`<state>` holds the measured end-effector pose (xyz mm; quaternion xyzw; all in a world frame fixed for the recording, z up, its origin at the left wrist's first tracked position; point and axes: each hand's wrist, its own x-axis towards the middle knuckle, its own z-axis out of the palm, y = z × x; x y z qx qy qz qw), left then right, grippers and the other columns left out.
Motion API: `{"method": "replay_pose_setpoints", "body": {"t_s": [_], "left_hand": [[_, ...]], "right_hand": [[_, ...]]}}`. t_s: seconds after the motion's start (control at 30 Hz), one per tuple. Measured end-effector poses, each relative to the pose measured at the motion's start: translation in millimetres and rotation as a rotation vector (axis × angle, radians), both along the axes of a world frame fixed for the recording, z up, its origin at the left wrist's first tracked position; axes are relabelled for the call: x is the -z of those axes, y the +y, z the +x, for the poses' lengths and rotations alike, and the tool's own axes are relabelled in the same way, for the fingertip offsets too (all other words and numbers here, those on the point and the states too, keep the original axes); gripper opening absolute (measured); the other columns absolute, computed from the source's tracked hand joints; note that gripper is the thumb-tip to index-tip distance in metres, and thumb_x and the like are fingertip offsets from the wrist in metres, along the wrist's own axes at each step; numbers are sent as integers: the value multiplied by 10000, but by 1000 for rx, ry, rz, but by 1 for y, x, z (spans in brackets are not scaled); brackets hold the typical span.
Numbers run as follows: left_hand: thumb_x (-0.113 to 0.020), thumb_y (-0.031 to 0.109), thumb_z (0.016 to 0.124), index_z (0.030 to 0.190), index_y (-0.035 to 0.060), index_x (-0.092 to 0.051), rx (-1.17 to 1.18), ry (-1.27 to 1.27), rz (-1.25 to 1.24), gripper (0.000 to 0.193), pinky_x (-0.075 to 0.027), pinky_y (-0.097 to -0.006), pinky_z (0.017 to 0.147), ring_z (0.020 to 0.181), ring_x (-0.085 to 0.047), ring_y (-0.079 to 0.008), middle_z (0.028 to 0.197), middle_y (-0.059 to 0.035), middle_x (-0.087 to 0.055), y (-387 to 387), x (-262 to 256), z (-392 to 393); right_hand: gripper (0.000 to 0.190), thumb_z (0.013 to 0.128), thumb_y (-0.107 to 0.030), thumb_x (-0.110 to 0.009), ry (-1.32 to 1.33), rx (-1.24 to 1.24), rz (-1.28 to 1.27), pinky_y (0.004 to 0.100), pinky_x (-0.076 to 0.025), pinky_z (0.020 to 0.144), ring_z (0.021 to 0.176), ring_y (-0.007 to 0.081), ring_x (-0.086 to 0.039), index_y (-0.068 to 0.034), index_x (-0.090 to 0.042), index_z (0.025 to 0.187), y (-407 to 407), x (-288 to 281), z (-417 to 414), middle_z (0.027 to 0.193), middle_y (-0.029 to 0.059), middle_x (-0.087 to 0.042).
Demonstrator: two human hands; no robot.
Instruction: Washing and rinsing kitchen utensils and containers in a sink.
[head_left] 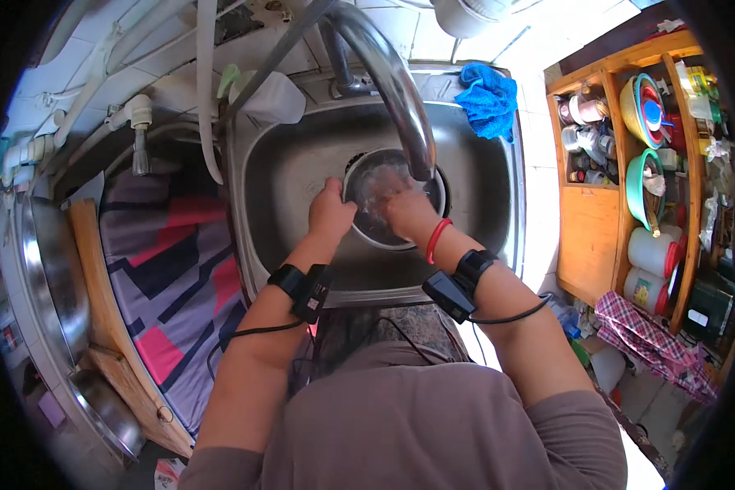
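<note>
A round metal bowl stands in the stainless steel sink, below the spout of a curved chrome faucet. My left hand grips the bowl's left rim, thumb on top. Inside the bowl, my right hand reaches into the water; its fingers are blurred by splashing. Whether those fingers hold anything cannot be made out. A red band circles my right wrist, and black devices with cables are strapped to both forearms.
A blue cloth lies on the sink's back right corner. A white plastic container stands at the back left. Patterned fabric covers a surface left of the sink. Wooden shelves with basins and jars stand at right.
</note>
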<state>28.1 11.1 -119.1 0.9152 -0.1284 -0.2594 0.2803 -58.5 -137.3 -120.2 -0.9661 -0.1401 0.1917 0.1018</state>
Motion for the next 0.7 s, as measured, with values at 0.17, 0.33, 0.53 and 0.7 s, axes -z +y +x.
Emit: {"method": "replay_pose_setpoints", "body": {"t_s": [0.17,0.33,0.53,0.7], "left_hand": [[-599,89,644,880,20,-486,-20,-83,-26,271,-439,-407,637,727,-569,-357,746,-188,-569,2,3,-2],[-571,101,670,894,6,-477,-4,-75,-26,261,-448,-436,679,753,-566,-385,771,-218,-580,3,1,-10],[-563,164,743,804,6,-503,-139,332,-121,180,-469,-371,475,575,-584,-300,666,-158,-566,-1,-16,-3],[-525,210,813,823,10,-536,-263,471,-210,201,-421,-277,324,479,-558,-157,643,-77,-550,5,-19,-6]], "right_hand": [[171,739,-145,-511,2,476,54,420,-428,772,868,282,-539,-101,-587,885,-14,-6,0,990,119,-538],[221,722,-82,-515,209,363,260,376,-480,644,839,336,-566,-78,-549,940,7,-1,-26,969,151,-524],[192,734,-99,-519,-152,354,347,375,-444,790,925,311,-544,-65,-577,914,-2,24,3,972,173,-535],[175,743,-99,-496,109,620,168,381,-481,655,823,316,-570,-80,-574,899,2,-32,-15,892,136,-516]]}}
